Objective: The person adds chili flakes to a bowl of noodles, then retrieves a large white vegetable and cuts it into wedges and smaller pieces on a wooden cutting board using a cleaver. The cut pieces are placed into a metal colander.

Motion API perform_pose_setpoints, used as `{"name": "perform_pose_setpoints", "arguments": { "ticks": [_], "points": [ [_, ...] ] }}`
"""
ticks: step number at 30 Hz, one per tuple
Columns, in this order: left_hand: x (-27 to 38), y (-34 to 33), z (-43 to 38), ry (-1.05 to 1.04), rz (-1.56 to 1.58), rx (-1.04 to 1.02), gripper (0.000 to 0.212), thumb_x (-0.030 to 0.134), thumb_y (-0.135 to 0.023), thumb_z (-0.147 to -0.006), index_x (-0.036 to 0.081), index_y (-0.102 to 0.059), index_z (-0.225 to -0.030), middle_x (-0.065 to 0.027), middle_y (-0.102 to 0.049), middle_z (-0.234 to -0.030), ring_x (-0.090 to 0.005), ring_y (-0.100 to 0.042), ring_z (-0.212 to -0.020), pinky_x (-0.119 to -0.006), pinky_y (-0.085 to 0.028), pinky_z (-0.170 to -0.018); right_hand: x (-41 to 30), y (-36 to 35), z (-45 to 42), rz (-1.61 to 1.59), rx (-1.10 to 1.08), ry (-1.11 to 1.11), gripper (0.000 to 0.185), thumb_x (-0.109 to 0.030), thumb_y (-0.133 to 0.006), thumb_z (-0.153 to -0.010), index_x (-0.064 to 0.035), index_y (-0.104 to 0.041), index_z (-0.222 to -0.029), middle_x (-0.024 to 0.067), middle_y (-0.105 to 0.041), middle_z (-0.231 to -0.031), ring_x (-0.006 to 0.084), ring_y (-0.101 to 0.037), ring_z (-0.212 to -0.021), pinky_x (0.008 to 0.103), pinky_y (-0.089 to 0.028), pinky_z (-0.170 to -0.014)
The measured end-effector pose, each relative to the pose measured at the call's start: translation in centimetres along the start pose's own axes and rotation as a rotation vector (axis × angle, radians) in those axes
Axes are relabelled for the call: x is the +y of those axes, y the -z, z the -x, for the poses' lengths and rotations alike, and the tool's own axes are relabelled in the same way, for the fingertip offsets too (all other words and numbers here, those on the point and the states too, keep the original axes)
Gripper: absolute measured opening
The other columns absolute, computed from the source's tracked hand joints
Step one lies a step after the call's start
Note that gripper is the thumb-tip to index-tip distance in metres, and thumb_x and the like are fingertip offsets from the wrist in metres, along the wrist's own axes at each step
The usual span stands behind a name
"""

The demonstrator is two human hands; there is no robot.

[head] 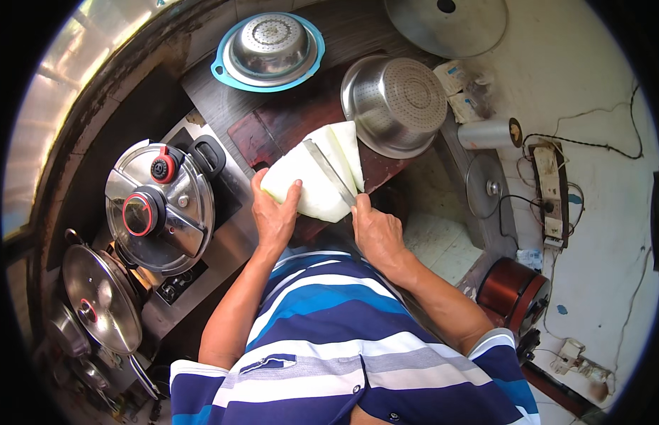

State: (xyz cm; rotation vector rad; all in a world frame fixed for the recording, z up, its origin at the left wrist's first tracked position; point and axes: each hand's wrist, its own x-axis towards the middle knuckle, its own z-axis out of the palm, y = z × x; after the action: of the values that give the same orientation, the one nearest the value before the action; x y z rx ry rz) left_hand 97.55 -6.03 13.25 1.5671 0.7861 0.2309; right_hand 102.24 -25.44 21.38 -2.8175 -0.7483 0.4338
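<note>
A large piece of white-fleshed melon (295, 183), pale green at its edge, rests over the dark red cutting board (255, 141). My left hand (276, 218) grips its near left side, thumb on top and fingers around the edge. My right hand (380, 234) is closed around the handle of a kitchen knife (332, 172), whose handle is mostly hidden. The blade lies across the melon, partly sunk into the flesh. Beyond the blade, cut slices (346, 139) lean against each other, close to an upturned perforated steel pot (409, 101).
A steel pressure cooker (164, 212) stands on the stove at left, with a lidded pan (101, 297) nearer me. At the back sits a blue basin (218, 77) with an upturned steel colander (276, 40). Lids, a foil roll (488, 134) and a power strip (550, 186) line the right.
</note>
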Motion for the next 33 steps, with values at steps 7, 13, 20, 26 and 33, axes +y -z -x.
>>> {"name": "perform_pose_setpoints", "arguments": {
  "ticks": [7,13,20,26,33],
  "points": [
    [0.0,0.0,-0.2,0.026,0.017,0.005,0.071,0.033,-0.08,-0.088,-0.003,-0.045,-0.139,-0.024,-0.069,-0.113,-0.033,-0.07,-0.105,-0.042,-0.054,-0.093,-0.4,0.7,-0.5,0.023,-0.042,0.017,0.018,-0.019,-0.053,-0.105,-0.0029,-0.043,-0.104,0.0197,-0.065,-0.063,0.0445,-0.067,-0.061,0.0569,-0.052,-0.055],
    [0.1,0.0,-0.4,0.018,0.017,0.008,0.071,0.032,-0.08,-0.088,-0.001,-0.044,-0.14,-0.0262,-0.07,-0.11,-0.038,-0.071,-0.103,-0.045,-0.054,-0.091,-1.3,1.8,-1.3,0.063,-0.113,-0.003,0.019,-0.017,-0.053,-0.105,-0.0001,-0.044,-0.103,0.0219,-0.065,-0.063,0.0453,-0.067,-0.062,0.0574,-0.053,-0.057],
    [1.0,-0.2,0.0,-0.08,-0.078,0.059,0.073,0.03,-0.079,-0.087,0.0,-0.041,-0.142,-0.0286,-0.071,-0.103,-0.0452,-0.071,-0.097,-0.049,-0.055,-0.086,-1.3,2.3,-4.0,0.023,-0.21,0.036,0.024,-0.019,-0.051,-0.107,0.0034,-0.043,-0.102,0.0291,-0.063,-0.067,0.0524,-0.065,-0.067,0.0609,-0.051,-0.061],
    [1.2,-0.4,0.6,-0.108,-0.067,0.055,0.072,0.025,-0.08,-0.087,-0.002,-0.04,-0.141,-0.0296,-0.071,-0.102,-0.0462,-0.072,-0.095,-0.049,-0.056,-0.083,-1.3,1.5,-4.3,0.057,-0.274,-0.03,0.025,-0.019,-0.051,-0.107,0.0034,-0.041,-0.105,0.0306,-0.063,-0.067,0.053,-0.065,-0.068,0.061,-0.051,-0.062],
    [1.2,-0.6,0.2,-0.156,-0.056,0.055,0.071,0.024,-0.08,-0.087,-0.002,-0.041,-0.141,-0.0299,-0.07,-0.104,-0.046,-0.072,-0.096,-0.049,-0.056,-0.084,0.1,-2.1,-3.4,0.025,-0.197,-0.077,0.028,-0.023,-0.051,-0.107,0.0021,-0.039,-0.109,0.0301,-0.064,-0.069,0.0536,-0.065,-0.068,0.0627,-0.052,-0.064]
  ]
}}
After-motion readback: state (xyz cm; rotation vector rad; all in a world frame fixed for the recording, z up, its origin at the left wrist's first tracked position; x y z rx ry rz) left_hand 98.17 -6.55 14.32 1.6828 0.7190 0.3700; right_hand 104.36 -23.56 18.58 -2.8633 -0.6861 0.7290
